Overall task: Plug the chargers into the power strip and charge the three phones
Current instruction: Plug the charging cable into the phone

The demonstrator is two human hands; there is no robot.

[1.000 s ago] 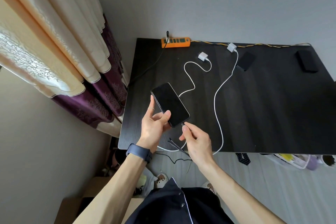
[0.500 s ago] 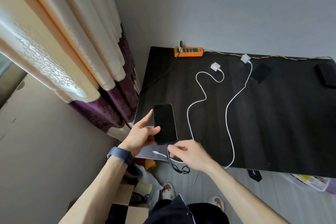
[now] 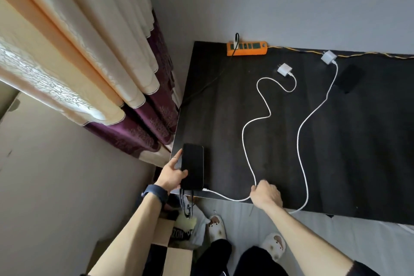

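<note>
A black phone (image 3: pixel 192 166) lies at the near left corner of the dark table (image 3: pixel 347 152), a white cable plugged into its bottom end. My left hand (image 3: pixel 173 173) rests on the phone's left edge, thumb on the screen. My right hand (image 3: pixel 266 195) is closed on that white cable (image 3: pixel 248 141) at the table's front edge. The cable runs to a white charger (image 3: pixel 285 69) lying loose on the table. A second white charger (image 3: pixel 328 57) with its own cable lies beside a second black phone (image 3: pixel 349 78). The orange power strip (image 3: pixel 247 47) sits at the far edge with one black plug in it.
A curtain (image 3: pixel 100 69) hangs left of the table. Below the near left corner stands an open cardboard box (image 3: pixel 177 237) with a yellow item. A dark strap dangles from the phone over the table's edge. My slippered feet show on the floor.
The phone has come down from my hands to the table's near left corner, with the cable now plugged in. My right hand slid right along the cable. The view shifted left.
</note>
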